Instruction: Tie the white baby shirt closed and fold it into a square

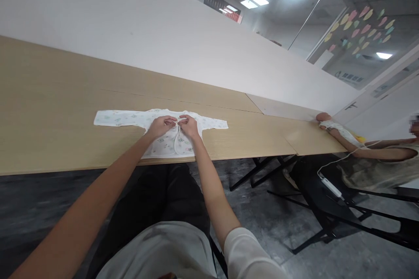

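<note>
A small white baby shirt (163, 143) with a pale print lies face up on the table, its sleeves stretched out to both sides. My left hand (161, 125) rests on the chest near the front opening, with thumb and fingertips pinched together at the fabric. Close beside it, my right hand (189, 125) pinches the edge of the other front panel just below the neckline. The fingertips of both hands almost meet. What exactly lies between them, such as a tie or a snap, is too small to make out. Below my hands the curved front edge overlaps.
The light wooden table (59, 109) runs along a white wall (147, 35) with glass above. At the far right another person's arm (376, 152) reaches to a doll (340, 130) in a light garment. A black folding chair (327, 200) with a white power strip (331, 187) stands there.
</note>
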`<move>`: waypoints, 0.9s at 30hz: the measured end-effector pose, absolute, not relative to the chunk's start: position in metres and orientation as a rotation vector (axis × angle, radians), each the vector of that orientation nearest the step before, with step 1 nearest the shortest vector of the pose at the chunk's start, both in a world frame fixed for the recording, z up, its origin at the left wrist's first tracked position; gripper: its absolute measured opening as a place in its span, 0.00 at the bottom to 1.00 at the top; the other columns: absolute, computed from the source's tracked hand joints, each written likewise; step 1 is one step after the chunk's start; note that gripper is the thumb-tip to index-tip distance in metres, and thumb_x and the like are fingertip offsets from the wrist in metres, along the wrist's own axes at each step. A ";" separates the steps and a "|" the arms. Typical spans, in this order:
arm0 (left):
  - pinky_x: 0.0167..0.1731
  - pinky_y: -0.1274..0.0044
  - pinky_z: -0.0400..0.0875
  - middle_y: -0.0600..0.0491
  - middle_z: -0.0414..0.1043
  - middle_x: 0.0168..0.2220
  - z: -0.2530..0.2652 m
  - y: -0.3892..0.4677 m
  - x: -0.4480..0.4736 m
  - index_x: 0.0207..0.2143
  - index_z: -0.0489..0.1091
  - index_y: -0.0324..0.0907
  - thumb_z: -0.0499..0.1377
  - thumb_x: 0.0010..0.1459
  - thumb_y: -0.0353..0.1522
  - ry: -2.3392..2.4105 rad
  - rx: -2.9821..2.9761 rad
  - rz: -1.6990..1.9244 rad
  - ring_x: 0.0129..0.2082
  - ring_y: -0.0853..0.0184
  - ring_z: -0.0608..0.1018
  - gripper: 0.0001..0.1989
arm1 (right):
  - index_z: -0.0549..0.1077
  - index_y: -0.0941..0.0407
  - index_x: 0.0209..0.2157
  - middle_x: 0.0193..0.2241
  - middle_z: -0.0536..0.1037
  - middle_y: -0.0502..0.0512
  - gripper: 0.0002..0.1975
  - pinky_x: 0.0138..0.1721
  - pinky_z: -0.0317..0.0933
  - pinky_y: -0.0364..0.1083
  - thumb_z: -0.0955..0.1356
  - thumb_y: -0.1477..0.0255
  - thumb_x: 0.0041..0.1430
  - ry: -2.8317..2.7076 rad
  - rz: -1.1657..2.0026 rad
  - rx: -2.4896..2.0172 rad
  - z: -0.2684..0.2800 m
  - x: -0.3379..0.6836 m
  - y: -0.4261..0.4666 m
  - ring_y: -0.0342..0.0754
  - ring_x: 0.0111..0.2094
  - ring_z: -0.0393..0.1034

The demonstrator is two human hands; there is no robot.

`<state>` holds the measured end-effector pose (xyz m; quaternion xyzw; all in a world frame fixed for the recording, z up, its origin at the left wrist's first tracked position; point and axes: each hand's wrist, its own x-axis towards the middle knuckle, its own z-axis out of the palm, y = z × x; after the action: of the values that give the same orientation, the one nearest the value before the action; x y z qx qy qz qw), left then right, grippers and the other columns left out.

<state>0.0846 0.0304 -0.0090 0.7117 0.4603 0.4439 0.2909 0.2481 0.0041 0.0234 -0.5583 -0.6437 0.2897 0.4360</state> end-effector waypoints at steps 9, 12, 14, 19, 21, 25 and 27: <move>0.37 0.74 0.71 0.49 0.79 0.33 -0.009 0.030 0.083 0.41 0.76 0.40 0.61 0.46 0.43 1.220 1.878 1.174 0.34 0.61 0.79 0.21 | 0.75 0.56 0.44 0.26 0.77 0.46 0.18 0.38 0.67 0.40 0.64 0.83 0.51 -1.645 0.774 -1.361 0.016 0.249 0.010 0.40 0.28 0.72; 0.38 0.74 0.71 0.49 0.80 0.34 -0.010 0.030 0.083 0.41 0.76 0.40 0.61 0.46 0.43 1.196 1.856 1.177 0.35 0.61 0.79 0.22 | 0.75 0.56 0.44 0.28 0.78 0.47 0.18 0.39 0.68 0.40 0.66 0.82 0.51 -1.662 0.797 -1.342 0.015 0.249 0.011 0.41 0.30 0.73; 0.38 0.74 0.71 0.48 0.80 0.34 -0.010 0.030 0.083 0.40 0.76 0.40 0.62 0.45 0.44 1.192 1.835 1.176 0.35 0.61 0.79 0.22 | 0.74 0.57 0.44 0.28 0.78 0.47 0.17 0.39 0.68 0.41 0.67 0.80 0.51 -1.669 0.798 -1.335 0.015 0.249 0.010 0.42 0.30 0.73; 0.38 0.73 0.71 0.47 0.80 0.37 -0.004 0.025 0.084 0.38 0.77 0.39 0.62 0.45 0.46 1.214 1.800 1.166 0.36 0.60 0.80 0.23 | 0.74 0.56 0.40 0.27 0.76 0.46 0.14 0.41 0.67 0.41 0.66 0.80 0.50 -1.708 0.710 -1.372 0.015 0.248 0.007 0.43 0.31 0.73; 0.38 0.73 0.71 0.48 0.80 0.35 -0.002 0.022 0.085 0.39 0.77 0.40 0.62 0.45 0.47 1.262 1.811 1.142 0.35 0.59 0.80 0.23 | 0.73 0.56 0.39 0.26 0.75 0.45 0.13 0.41 0.67 0.42 0.66 0.80 0.50 -1.715 0.686 -1.378 0.014 0.247 0.007 0.43 0.32 0.73; 0.38 0.73 0.71 0.49 0.80 0.32 0.000 0.019 0.087 0.39 0.76 0.42 0.62 0.45 0.44 1.295 1.886 1.127 0.35 0.58 0.80 0.21 | 0.70 0.55 0.38 0.24 0.73 0.43 0.12 0.40 0.66 0.42 0.68 0.79 0.49 -1.684 0.695 -1.385 0.012 0.245 0.007 0.43 0.32 0.72; 0.37 0.73 0.71 0.49 0.80 0.31 -0.001 0.018 0.087 0.38 0.76 0.41 0.62 0.46 0.43 1.285 1.927 1.141 0.34 0.59 0.80 0.19 | 0.69 0.55 0.36 0.24 0.72 0.43 0.11 0.39 0.66 0.42 0.68 0.79 0.47 -1.663 0.701 -1.405 0.012 0.245 0.008 0.43 0.31 0.71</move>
<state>0.0874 0.0185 -0.0009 0.7174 0.4784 0.4246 0.2760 0.2450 0.0077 0.0116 -0.5592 -0.6617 0.2788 0.4145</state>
